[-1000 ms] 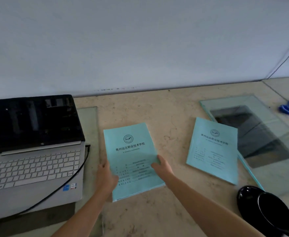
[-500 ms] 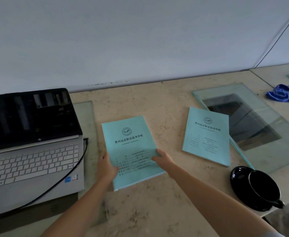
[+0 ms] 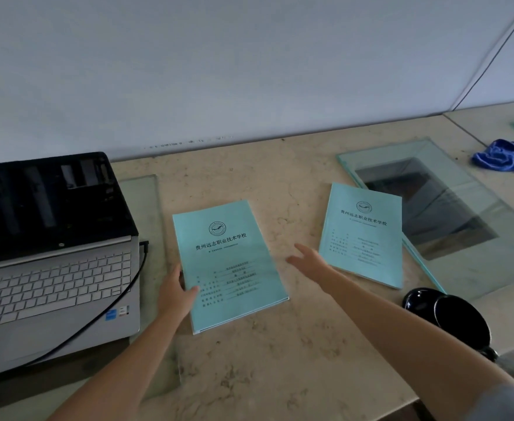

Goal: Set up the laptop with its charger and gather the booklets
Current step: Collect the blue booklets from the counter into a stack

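Note:
An open silver laptop (image 3: 55, 278) with a dark screen stands at the left, with a black charger cable (image 3: 128, 293) plugged into its right side. A teal booklet (image 3: 225, 256) lies flat in the middle of the counter. My left hand (image 3: 175, 291) grips its lower left edge, thumb on the cover. A second teal booklet (image 3: 363, 235) lies to the right, partly over a glass pane. My right hand (image 3: 309, 261) hovers open between the two booklets, fingers spread, just off the second booklet's lower left corner.
A glass pane (image 3: 477, 235) covers a dark opening at the right. A black cup on a saucer (image 3: 459, 320) sits near the front right edge. A blue cloth (image 3: 505, 154) lies at the far right. Another glass pane (image 3: 142, 205) lies under the laptop's right side.
My right hand has let go of the middle booklet and moved right toward the second booklet. My left hand stays on the middle booklet. The view has shifted slightly right.

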